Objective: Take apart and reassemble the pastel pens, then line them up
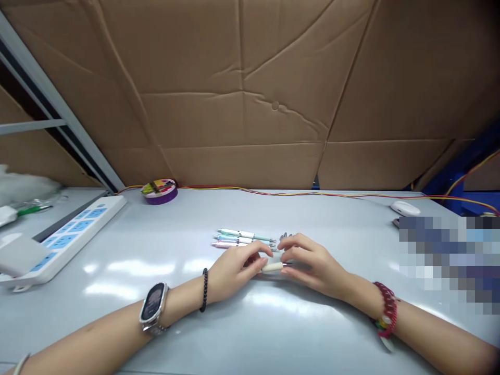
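Observation:
A cream-coloured pen (272, 267) lies level between my two hands, just above the grey tabletop. My left hand (236, 268) pinches its barrel between thumb and fingers. Curled around the pen's thin, dark tip end are the thumb and fingers of my right hand (312, 263), which partly hide it. Just behind my left hand, several pens rest side by side: a mint and white pen (238, 233), a blue one (226, 238) and a pink one (224, 245). Small metallic pieces (285, 236) show behind my right fingertips, too small to name.
A white power strip (91, 219) with a plugged-in adapter (25, 255) lies at the left. Near the cardboard wall (242, 120) sits a round purple tin (160, 191). Red and yellow wires (250, 190) run along the back edge. A white mouse-like object (405, 209) is at right, beside a blurred-out area.

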`<state>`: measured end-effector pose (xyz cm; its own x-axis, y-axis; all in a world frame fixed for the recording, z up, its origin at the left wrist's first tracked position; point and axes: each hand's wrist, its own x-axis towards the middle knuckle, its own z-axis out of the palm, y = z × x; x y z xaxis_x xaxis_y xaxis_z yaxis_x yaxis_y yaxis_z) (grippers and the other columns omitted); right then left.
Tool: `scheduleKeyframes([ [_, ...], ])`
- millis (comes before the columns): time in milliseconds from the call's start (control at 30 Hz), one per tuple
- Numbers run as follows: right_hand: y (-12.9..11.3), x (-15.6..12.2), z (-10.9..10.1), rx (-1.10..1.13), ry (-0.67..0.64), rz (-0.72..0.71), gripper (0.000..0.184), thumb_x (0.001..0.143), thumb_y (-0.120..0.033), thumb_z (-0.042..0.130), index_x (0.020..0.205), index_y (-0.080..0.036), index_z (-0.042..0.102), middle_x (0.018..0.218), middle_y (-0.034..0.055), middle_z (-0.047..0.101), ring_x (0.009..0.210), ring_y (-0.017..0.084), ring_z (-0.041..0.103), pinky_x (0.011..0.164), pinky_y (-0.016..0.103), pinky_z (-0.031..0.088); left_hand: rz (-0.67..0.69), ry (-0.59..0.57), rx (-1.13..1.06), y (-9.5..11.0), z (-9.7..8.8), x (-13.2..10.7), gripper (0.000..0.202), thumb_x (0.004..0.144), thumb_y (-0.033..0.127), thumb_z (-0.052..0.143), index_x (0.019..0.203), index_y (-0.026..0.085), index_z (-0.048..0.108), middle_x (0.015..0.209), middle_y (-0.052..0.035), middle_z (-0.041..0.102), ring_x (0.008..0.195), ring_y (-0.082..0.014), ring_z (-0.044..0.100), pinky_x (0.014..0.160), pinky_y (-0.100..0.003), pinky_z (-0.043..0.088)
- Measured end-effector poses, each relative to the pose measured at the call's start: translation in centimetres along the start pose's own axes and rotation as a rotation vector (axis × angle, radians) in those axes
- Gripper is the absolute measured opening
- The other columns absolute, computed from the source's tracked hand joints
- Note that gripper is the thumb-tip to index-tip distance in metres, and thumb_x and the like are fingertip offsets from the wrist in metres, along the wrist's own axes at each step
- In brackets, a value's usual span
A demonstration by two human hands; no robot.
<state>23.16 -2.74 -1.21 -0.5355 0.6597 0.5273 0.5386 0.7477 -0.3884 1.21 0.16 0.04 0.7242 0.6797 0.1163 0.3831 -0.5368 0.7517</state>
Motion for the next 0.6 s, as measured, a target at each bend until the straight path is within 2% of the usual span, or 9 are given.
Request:
scheduleKeyframes([
  [133, 0.02, 0.04, 0.10, -0.030, 0.023, -0.025, 0.015, 0.086, -0.027, 0.050, 0.079, -0.019, 0.060, 0.090, 0.0073, 0.059, 0.080, 0.015, 0.054, 0.068, 0.028, 0.047, 0.007, -0.017, 0.011, 0.04, 0.00, 0.00, 0.021, 0.092, 0.028, 0.034, 0.100, 0.021, 0.052, 0.071, 0.0020, 0.057, 0.065, -0.0120, 0.056, 0.061, -0.021, 0.039],
  [333, -0.29, 0.23, 0.04, -0.010, 0.004, -0.045, 0.013, 0.080, -0.026, 0.058, 0.090, -0.017, 0.057, 0.092, 0.0073, 0.060, 0.080, 0.015, 0.053, 0.069, 0.028, 0.046, 0.024, -0.012, 0.019, -0.03, 0.07, -0.06, 0.020, 0.091, 0.025, 0.036, 0.102, 0.021, 0.051, 0.070, 0.0026, 0.057, 0.063, -0.0118, 0.055, 0.059, -0.021, 0.038],
  [433, -0.16, 0.19, 0.24, -0.036, 0.024, -0.069, 0.010, 0.083, -0.028, 0.055, 0.083, -0.018, 0.057, 0.085, 0.0058, 0.061, 0.072, 0.014, 0.052, 0.064, 0.027, 0.045, 0.025, -0.005, 0.028, -0.11, 0.06, -0.04, 0.020, 0.091, 0.024, 0.034, 0.102, 0.021, 0.051, 0.071, 0.0024, 0.057, 0.063, -0.0118, 0.055, 0.059, -0.021, 0.038],
  [600, 0.11, 0.16, 0.52, -0.072, 0.032, -0.056, 0.021, 0.086, -0.034, 0.049, 0.076, -0.018, 0.059, 0.081, 0.0060, 0.061, 0.069, 0.015, 0.050, 0.061, 0.027, 0.043, 0.037, -0.011, 0.076, -0.15, 0.12, -0.06, 0.021, 0.091, 0.022, 0.034, 0.102, 0.021, 0.051, 0.069, 0.0026, 0.056, 0.061, -0.0114, 0.053, 0.058, -0.021, 0.037],
])
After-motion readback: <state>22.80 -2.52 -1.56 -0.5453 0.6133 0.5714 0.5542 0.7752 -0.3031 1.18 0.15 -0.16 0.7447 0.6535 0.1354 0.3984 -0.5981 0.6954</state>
